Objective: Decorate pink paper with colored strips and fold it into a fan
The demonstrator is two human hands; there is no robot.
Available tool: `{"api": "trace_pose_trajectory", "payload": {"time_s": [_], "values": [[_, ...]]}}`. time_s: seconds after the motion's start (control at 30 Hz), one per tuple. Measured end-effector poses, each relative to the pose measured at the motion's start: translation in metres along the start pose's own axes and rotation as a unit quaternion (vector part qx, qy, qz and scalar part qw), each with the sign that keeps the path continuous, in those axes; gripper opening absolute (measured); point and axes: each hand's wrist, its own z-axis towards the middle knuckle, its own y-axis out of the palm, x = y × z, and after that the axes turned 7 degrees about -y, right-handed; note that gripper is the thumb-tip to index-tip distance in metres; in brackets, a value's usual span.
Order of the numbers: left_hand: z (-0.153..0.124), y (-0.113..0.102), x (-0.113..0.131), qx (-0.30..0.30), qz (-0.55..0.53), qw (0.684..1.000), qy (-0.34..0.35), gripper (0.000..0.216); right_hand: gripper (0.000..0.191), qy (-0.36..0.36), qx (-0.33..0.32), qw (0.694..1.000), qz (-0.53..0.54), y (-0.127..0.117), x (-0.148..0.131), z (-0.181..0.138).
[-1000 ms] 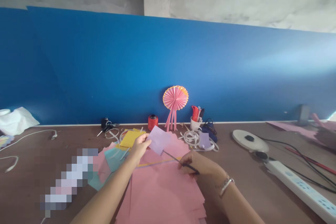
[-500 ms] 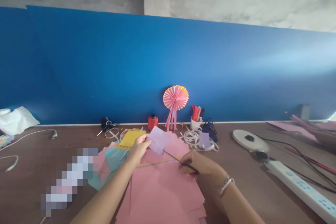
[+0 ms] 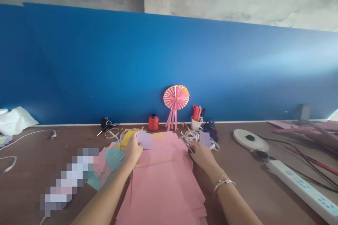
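One lilac paper square [image 3: 144, 140] in left-hand [image 3: 132, 150] grip

Small lilac paper square [image 3: 144, 140], flat and slightly tilted, lying on the far edge of the pink sheet stack [image 3: 163, 179], partly over yellow paper [image 3: 126, 137].

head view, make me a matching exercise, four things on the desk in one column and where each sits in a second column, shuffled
Things:
1. lilac paper piece
2. red thread spool
3. white cup
4. power strip

Places:
A. far right, near the desk's front edge
B. under the left hand fingers, at the far edge of the pink sheets
C. against the blue wall, right of the pink paper fan
D. against the blue wall, left of the pink paper fan

Pairs: 1-B, 2-D, 3-C, 4-A
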Motion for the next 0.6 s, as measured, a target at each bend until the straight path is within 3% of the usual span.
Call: {"api": "trace_pose_trajectory", "payload": {"time_s": [0.1,0.17,0.2,0.3,0.4,0.5,0.6], "values": [[-0.009,-0.002,0.005,0.04,0.082,0.995,0.049,0.057,0.015,0.037,-0.005,0.999,-0.024,0.002,0.006,0.001],[-0.019,0.002,0.013,0.035,0.206,0.967,0.147,0.057,0.015,0.046,0.003,0.998,-0.032,0.003,0.009,0.001],[-0.025,0.005,0.017,-0.003,0.251,0.948,0.195,0.052,0.014,0.048,0.003,0.998,-0.031,0.004,0.01,0.001],[-0.048,0.015,0.03,-0.219,0.293,0.882,0.298,0.039,0.014,0.057,-0.009,0.998,-0.003,0.009,0.016,0.004],[-0.076,0.022,0.042,-0.336,0.292,0.829,0.34,0.042,0.017,0.06,-0.001,0.997,0.048,0.015,0.025,0.008],[-0.097,0.021,0.053,-0.402,0.314,0.783,0.355,0.039,0.023,0.052,0.008,0.996,0.076,0.018,0.034,0.009],[-0.11,0.014,0.061,-0.405,0.347,0.765,0.362,0.034,0.025,0.04,0.002,0.994,0.099,0.016,0.033,0.007]]}}
